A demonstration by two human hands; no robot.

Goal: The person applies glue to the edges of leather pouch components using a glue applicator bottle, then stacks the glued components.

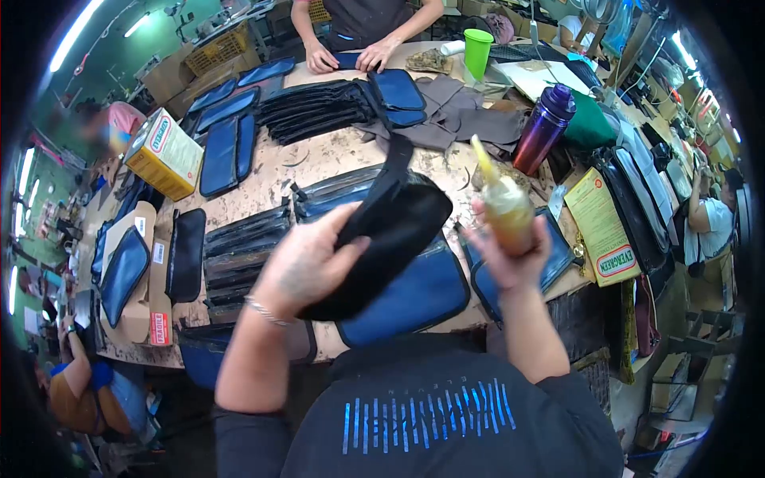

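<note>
My left hand (307, 263) grips a black fabric pouch (390, 239) with a black strap standing up from its top, held above the table. In my right hand (514, 259) is a bottle (508, 211) of amber liquid, upright, with a pale yellow nozzle. Under and beside the pouch lies a large blue panel with black edging (414, 299). Another blue panel (558, 247) lies beneath my right hand. Left of the pouch, dark zipper strips (247, 259) rest in rows on the table.
Across the worktable (319, 163), a co-worker's hands (351, 60) touch a blue piece. Around stand a yellow tin (165, 155), a purple bottle (544, 131), a green cup (476, 54) and a yellow Evergreen box (602, 231). Black pieces (315, 110) are stacked behind.
</note>
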